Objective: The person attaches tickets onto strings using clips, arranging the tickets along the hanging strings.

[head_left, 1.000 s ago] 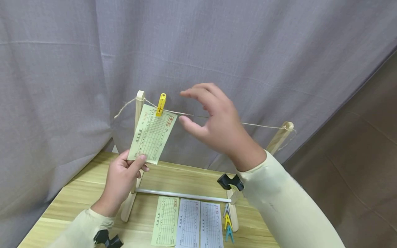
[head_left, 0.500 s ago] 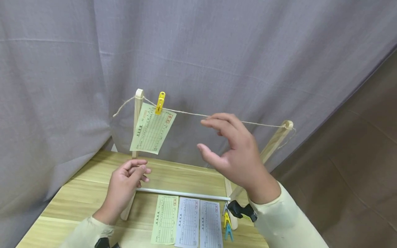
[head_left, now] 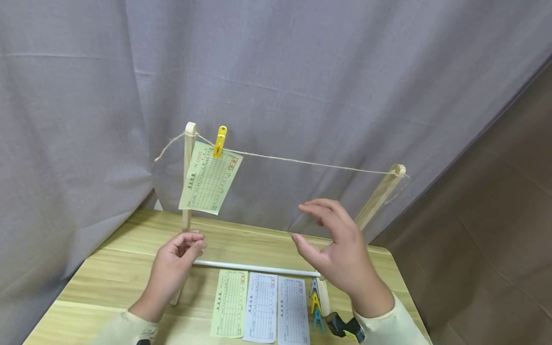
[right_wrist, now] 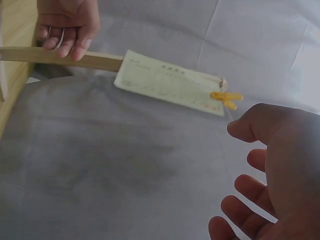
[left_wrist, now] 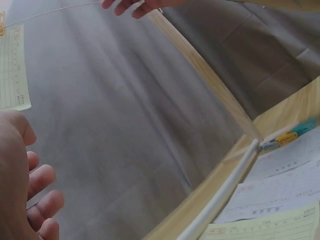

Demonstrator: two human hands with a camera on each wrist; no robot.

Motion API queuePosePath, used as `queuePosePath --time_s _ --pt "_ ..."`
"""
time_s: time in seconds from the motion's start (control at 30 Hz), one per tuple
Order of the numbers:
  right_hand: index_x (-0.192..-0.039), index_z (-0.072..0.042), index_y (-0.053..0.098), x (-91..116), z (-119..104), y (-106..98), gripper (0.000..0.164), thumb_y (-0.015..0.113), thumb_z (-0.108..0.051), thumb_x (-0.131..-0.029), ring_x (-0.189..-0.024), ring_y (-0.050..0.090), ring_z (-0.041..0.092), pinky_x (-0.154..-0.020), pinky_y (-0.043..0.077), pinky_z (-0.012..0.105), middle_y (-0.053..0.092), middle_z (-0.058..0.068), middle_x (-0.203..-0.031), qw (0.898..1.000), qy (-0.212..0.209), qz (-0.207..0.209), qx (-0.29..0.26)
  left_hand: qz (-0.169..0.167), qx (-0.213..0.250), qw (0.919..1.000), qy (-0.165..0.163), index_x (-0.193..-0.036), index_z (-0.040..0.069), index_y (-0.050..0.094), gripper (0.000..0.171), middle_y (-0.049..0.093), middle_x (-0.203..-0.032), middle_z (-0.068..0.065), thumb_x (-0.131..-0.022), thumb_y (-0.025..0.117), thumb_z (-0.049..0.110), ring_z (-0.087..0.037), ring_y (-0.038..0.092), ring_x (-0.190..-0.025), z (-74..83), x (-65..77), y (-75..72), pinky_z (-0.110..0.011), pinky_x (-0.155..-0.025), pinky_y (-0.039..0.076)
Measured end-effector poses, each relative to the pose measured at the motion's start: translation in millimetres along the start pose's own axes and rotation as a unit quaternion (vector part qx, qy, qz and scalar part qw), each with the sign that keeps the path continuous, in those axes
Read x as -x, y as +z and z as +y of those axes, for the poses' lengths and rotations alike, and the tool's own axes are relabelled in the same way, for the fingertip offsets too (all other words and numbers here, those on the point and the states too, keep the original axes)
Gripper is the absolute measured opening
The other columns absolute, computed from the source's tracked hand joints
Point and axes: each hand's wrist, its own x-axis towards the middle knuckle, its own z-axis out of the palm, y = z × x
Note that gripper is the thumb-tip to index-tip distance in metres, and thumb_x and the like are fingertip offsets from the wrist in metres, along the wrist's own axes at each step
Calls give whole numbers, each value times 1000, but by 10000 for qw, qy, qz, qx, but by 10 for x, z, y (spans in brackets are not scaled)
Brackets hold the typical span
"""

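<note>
Loosely curled and holding nothing, the fingers of the left hand [head_left: 173,254] hover just below a green slip [head_left: 209,184] beside the left post [head_left: 189,148]. That slip hangs tilted, clipped to the string [head_left: 297,161] by a yellow peg [head_left: 220,142]. Below, on the near bench [head_left: 108,275], lie a second green slip [head_left: 230,306], two pale slips [head_left: 260,309] and three pegs [head_left: 315,303]. At right, the right hand [head_left: 340,254] grips nothing, its fingers and thumb apart.
</note>
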Motion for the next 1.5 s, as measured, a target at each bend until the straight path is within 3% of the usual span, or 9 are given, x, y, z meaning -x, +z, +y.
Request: queuePosePath --time_s 0.1,0.33,0.63,0.8,0.93,1.07,1.27,1.33,1.5 --pt "-136 -16 78 128 94 32 58 97 -9 -82 -107 66 16 -93 51 19 74 2 -136 9999 77 69 24 -8 -249 9997 70 -127 13 77 23 74 -138 -7 -109 78 27 -8 69 -105 -45 26 19 -22 -91 58" --pt "-139 -17 76 456 272 111 58 97 -12 -85 -118 66 14 -92 55 23 72 0 -140 9972 740 -67 101 -136 -709 9974 24 -127 17 76 20 77 -114 -2 -108 78 26 -13 68 -104 -184 92 97 -23 -90 56" --pt "-137 -21 76 957 484 248 56 97 -11 -86 -108 62 7 -86 59 28 73 -6 -135 9855 1648 -120 389 -601 -1220 9900 -371 -135 12 71 35 76 -119 -1 -105 80 30 -14 68 -108 -415 182 178 -26 -95 59" --pt "-136 -24 75 1193 541 334 53 97 -13 -89 -106 60 6 -87 61 30 72 -8 -131 9701 2387 -292 319 -897 -1718 9797 -516 -138 16 72 41 76 -131 -3 -106 79 41 -22 71 -125 -592 251 219 -49 -112 60" --pt "-135 -24 75 1353 598 411 50 96 -15 -91 -106 61 7 -87 61 29 73 -6 -130 9577 2840 -356 286 -926 -2391 9663 -224 -139 16 74 43 74 -143 -9 -105 79 43 -36 67 -139 -725 290 248 -64 -119 52" --pt "-134 -22 76 1511 668 480 48 96 -16 -91 -104 61 8 -86 60 29 73 -5 -129 9465 3189 -370 319 -776 -3061 9488 111 -137 17 77 43 73 -145 -10 -102 83 41 -41 63 -140 -828 309 296 -66 -120 48" --pt "-134 -16 77 1732 766 564 46 95 -18 -92 -102 63 17 -85 61 30 71 -1 -119 9298 3622 -484 434 -699 -3547 9318 333 -137 15 78 49 70 -142 -10 -98 86 44 -40 60 -137 -915 360 367 -67 -115 46" --pt "-137 -16 76 1788 783 567 47 94 -22 -94 -103 63 20 -83 60 31 70 2 -121 9184 3884 -630 419 -644 -3647 9278 438 -138 12 78 54 70 -141 -12 -96 86 45 -40 60 -136 -932 375 383 -67 -113 46" --pt "-141 -14 72 1940 840 525 51 91 -30 -96 -101 59 22 -75 52 28 66 9 -122 8745 4731 -996 376 -660 -3836 9190 629 -142 6 75 65 69 -144 -14 -97 84 52 -40 59 -139 -976 397 421 -65 -112 46"
